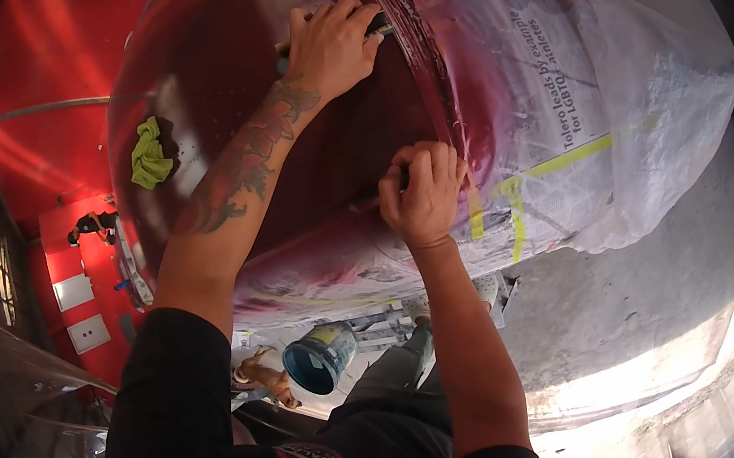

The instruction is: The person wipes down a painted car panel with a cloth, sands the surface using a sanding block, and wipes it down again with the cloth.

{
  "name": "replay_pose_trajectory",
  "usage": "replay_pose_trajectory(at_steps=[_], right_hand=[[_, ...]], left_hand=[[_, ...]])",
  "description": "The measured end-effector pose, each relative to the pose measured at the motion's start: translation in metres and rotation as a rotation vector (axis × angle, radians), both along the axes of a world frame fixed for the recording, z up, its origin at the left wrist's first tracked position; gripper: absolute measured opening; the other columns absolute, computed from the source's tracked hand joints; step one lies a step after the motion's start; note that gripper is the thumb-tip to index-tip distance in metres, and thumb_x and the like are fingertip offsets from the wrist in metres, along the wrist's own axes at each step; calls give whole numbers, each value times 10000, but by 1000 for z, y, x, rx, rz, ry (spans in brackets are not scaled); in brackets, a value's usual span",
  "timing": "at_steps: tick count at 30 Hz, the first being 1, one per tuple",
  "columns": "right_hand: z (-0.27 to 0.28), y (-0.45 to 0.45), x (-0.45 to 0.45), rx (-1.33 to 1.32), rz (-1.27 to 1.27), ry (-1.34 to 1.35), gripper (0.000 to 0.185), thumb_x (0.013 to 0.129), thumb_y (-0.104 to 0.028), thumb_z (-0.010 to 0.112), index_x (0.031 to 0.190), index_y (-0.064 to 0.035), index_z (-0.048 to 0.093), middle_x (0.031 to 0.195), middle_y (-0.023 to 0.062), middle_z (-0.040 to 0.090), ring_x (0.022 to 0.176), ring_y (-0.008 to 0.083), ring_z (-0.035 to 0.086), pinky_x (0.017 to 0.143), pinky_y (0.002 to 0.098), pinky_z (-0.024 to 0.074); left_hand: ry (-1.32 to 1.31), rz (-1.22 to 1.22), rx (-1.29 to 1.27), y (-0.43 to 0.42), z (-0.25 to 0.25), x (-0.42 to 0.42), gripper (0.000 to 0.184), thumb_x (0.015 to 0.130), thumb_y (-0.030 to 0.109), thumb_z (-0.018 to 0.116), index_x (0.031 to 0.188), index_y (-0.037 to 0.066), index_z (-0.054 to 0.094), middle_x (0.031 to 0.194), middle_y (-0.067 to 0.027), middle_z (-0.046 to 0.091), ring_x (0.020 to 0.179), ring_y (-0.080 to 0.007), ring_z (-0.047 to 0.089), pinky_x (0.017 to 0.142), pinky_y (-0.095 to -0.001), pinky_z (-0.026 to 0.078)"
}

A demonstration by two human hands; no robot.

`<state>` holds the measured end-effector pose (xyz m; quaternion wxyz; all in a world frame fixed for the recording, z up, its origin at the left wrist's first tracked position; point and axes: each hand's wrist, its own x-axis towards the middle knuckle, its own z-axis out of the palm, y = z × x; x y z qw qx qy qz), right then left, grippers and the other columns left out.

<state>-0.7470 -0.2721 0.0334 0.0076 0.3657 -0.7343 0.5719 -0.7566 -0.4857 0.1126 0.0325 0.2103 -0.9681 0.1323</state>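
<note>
A dark red glossy panel (329, 168) lies under both hands. Near its top edge, my left hand (333, 47) rests with fingers curled round a dark block, of which only the ends show. My right hand (423, 190) is closed at the panel's right corner, beside the masked edge; what its fingers hold, if anything, is hidden. Newspaper (547, 58) and yellow-green tape (571, 154) cover the area right of the panel. A crumpled green cloth (151, 154) lies on the panel's left part.
Below the panel, a blue-green bucket (318, 357) stands on the floor near a brown dog (269, 375). Clear plastic sheeting (667, 130) hangs at the right. A person in dark clothing (95, 227) is at the far left by red surfaces (56, 58).
</note>
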Motion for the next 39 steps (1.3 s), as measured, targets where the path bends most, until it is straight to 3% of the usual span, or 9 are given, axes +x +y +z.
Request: replay_pose_trajectory(at_steps=[8, 10, 18, 19, 22, 27, 31, 36, 39], right_hand=[[1, 0, -2, -8, 3, -9, 186, 729, -94, 662, 893, -134, 585, 922, 49, 550, 845, 266, 543, 768, 424, 374], [-1, 1, -1, 5, 18, -13, 191, 728, -94, 664, 896, -134, 584, 925, 49, 549, 843, 266, 542, 769, 423, 374], [1, 0, -3, -4, 13, -6, 180, 729, -99, 658, 888, -132, 579, 926, 47, 545, 835, 265, 538, 770, 423, 374], [1, 0, -2, 1, 17, -10, 177, 730, -99, 656, 886, -132, 579, 925, 47, 546, 835, 265, 538, 771, 422, 374], [0, 0, -1, -1, 4, -13, 178, 729, -100, 656, 886, -134, 579, 926, 46, 545, 838, 263, 539, 773, 422, 374], [1, 1, -2, 6, 8, -18, 174, 730, -98, 658, 881, -134, 580, 930, 47, 543, 847, 261, 540, 774, 421, 375], [0, 0, 0, 4, -3, -18, 179, 729, -92, 661, 886, -133, 585, 931, 50, 542, 849, 262, 543, 777, 422, 378], [1, 1, 0, -5, 8, -14, 191, 725, -91, 665, 893, -131, 584, 933, 49, 541, 851, 263, 543, 779, 427, 379], [1, 1, -2, -8, -3, -5, 194, 723, -93, 667, 894, -131, 581, 932, 49, 540, 851, 263, 544, 776, 428, 377]], left_hand=[[72, -241, 106, 44, -2, 29, 445, 831, 244, 779, 1250, 141, 669, 1163, -18, 654, 1013, -216, 642, 934, -460, 370], [64, -105, 42, 19, -1, 10, 430, 847, 258, 772, 1247, 137, 673, 1119, -6, 670, 1007, -216, 648, 933, -457, 369], [64, -215, 25, 30, 3, 20, 386, 873, 254, 746, 1237, 144, 679, 1137, -2, 676, 1012, -215, 657, 903, -460, 373], [-28, -92, 34, 23, 6, 11, 427, 911, 265, 708, 1319, 153, 648, 1243, -10, 658, 1084, -213, 634, 945, -455, 378], [-20, -26, -18, 10, 1, 4, 424, 918, 267, 707, 1322, 156, 646, 1231, -8, 659, 1084, -209, 633, 940, -451, 378], [-28, -119, 31, 15, 3, 15, 403, 946, 288, 686, 1326, 161, 647, 1224, -11, 665, 1095, -209, 633, 935, -457, 377], [-4, -6, -40, 6, -1, 2, 386, 949, 286, 682, 1315, 165, 656, 1209, 0, 669, 1102, -191, 635, 948, -448, 369], [10, -141, 29, 1, -1, 9, 385, 952, 284, 674, 1318, 166, 658, 1210, -14, 679, 1112, -203, 642, 942, -451, 376], [113, -51, -21, -12, -9, -1, 414, 876, 266, 745, 1270, 163, 669, 1181, 1, 663, 1061, -211, 643, 976, -477, 369]])
